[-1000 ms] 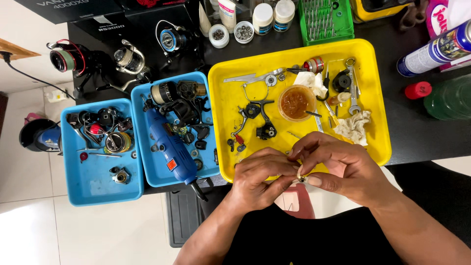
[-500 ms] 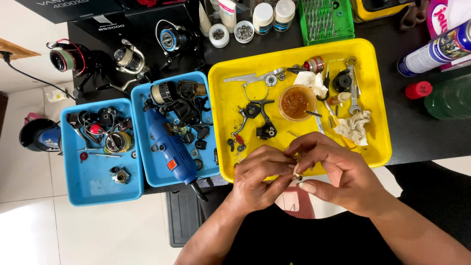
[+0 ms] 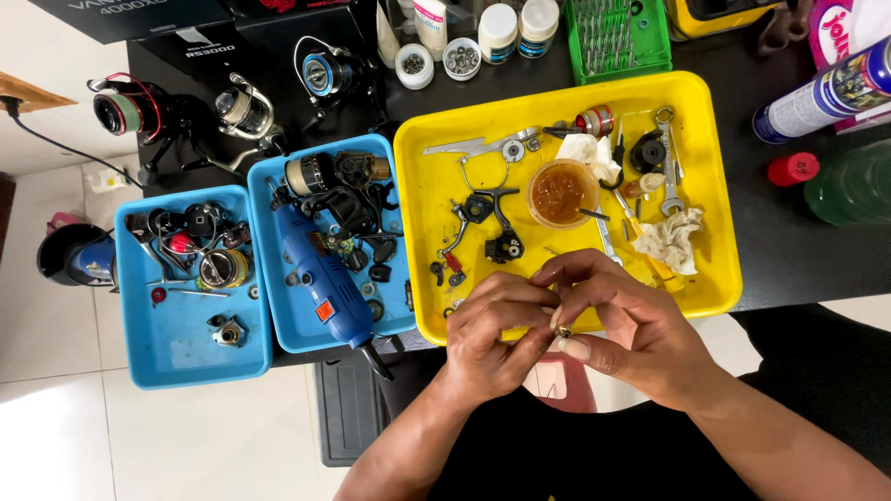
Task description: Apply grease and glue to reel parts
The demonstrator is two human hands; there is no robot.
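1. While both hands met just past the near edge of the worktop (image 3: 798, 269), the left hand (image 3: 492, 339) and right hand (image 3: 631, 329) pinched a tiny metal part (image 3: 562, 331) between their fingers (image 3: 534, 345), closed upon it.
2. The part sat beside the near rim of the yellow tray (image 3: 427, 241).
3. In that tray lay an orange grease cup (image 3: 560, 193), a wrench (image 3: 668, 158) and a crumpled rag (image 3: 670, 239).
4. Towards the left edge, a blue rotary tool (image 3: 320, 278) lay in a blue tray (image 3: 264, 315).
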